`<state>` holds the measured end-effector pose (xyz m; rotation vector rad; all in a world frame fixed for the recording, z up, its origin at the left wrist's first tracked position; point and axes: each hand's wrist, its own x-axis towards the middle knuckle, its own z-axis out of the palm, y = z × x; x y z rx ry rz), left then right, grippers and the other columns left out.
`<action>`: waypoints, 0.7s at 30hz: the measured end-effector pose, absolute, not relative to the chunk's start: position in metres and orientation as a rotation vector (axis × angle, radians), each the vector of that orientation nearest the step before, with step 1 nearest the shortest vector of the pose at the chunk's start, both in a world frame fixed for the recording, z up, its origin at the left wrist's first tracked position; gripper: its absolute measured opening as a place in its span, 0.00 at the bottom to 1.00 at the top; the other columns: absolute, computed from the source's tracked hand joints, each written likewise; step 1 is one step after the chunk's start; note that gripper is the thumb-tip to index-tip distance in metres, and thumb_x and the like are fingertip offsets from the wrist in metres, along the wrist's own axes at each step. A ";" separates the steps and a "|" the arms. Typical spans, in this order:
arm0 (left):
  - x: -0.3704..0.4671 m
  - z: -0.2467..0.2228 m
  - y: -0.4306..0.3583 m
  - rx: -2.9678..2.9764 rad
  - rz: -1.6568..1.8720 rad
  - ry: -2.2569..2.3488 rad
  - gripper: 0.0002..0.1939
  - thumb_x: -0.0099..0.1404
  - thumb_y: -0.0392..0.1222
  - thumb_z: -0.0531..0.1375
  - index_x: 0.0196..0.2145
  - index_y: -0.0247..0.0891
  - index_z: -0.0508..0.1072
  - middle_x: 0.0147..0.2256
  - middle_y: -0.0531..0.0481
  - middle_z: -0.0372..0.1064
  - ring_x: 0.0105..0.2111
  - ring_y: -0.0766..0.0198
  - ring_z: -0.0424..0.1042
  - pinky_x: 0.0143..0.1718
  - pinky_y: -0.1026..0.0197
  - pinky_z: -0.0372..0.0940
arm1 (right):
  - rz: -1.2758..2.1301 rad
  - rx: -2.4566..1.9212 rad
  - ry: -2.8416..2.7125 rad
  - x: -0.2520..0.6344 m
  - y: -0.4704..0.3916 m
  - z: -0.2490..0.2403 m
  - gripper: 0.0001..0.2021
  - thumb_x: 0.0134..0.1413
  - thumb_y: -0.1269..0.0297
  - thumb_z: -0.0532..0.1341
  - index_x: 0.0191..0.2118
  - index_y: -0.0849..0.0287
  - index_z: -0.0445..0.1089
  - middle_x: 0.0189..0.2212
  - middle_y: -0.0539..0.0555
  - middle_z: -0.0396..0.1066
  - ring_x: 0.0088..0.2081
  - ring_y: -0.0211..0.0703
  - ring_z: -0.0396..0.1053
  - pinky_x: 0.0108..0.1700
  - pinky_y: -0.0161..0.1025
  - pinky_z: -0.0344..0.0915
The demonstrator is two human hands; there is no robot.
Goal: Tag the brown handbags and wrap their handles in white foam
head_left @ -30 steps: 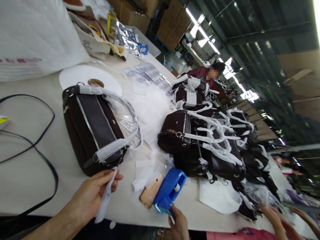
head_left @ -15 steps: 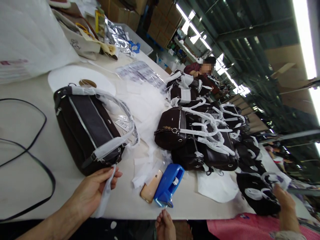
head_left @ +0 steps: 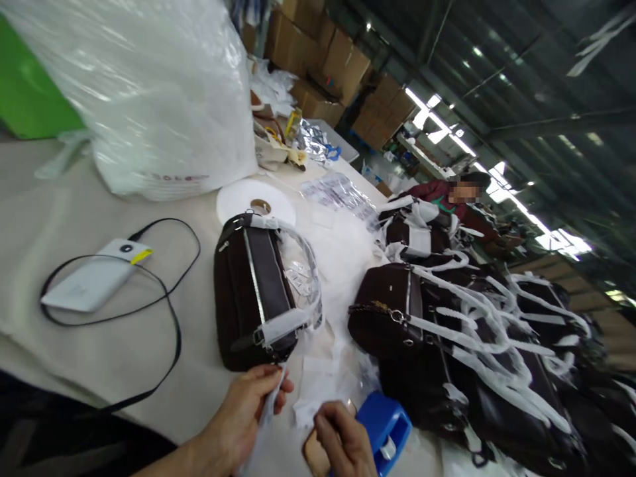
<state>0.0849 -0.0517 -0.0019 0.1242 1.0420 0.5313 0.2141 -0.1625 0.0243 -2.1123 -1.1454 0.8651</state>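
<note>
A dark brown handbag (head_left: 229, 301) with a silver zip and wrapped handles lies on the table. By its near end, my left hand (head_left: 243, 404) pinches a translucent white strip (head_left: 268, 414) that hangs from the bag's corner. My right hand (head_left: 345, 437) is closed, its thumb and fingers curled together. Whatever its fingertips may hold is too small to tell. It hovers over a gold phone (head_left: 314, 454), partly covering it, just left of a blue tape dispenser (head_left: 385, 424).
Several dark bags with wrapped handles (head_left: 472, 338) crowd the right side. Behind the handbag lies a white roll (head_left: 228, 202). A power bank (head_left: 97, 275) with a black cord sits left, below a large plastic sack (head_left: 173, 99). A person (head_left: 447, 199) stands beyond the bags.
My view has swung left, bringing the power bank into sight. My right hand has moved from the dispenser's near end towards the handbag. My left hand still pinches the strip.
</note>
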 end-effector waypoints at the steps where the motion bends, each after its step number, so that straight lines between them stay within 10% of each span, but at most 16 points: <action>1: 0.086 -0.003 -0.055 0.114 0.561 1.020 0.07 0.42 0.35 0.65 0.21 0.30 0.72 0.18 0.47 0.70 0.15 0.71 0.62 0.18 0.69 0.57 | 0.961 -2.057 -1.322 0.213 -0.140 0.039 0.14 0.54 0.53 0.53 0.25 0.57 0.65 0.20 0.47 0.62 0.24 0.35 0.60 0.28 0.31 0.56; 21: 0.116 -0.011 -0.086 0.171 1.010 1.039 0.11 0.47 0.45 0.60 0.20 0.32 0.71 0.17 0.53 0.65 0.18 0.69 0.59 0.22 0.64 0.53 | 1.177 -1.998 -2.147 0.217 -0.047 0.053 0.11 0.54 0.64 0.52 0.23 0.58 0.64 0.20 0.49 0.68 0.24 0.36 0.64 0.27 0.32 0.54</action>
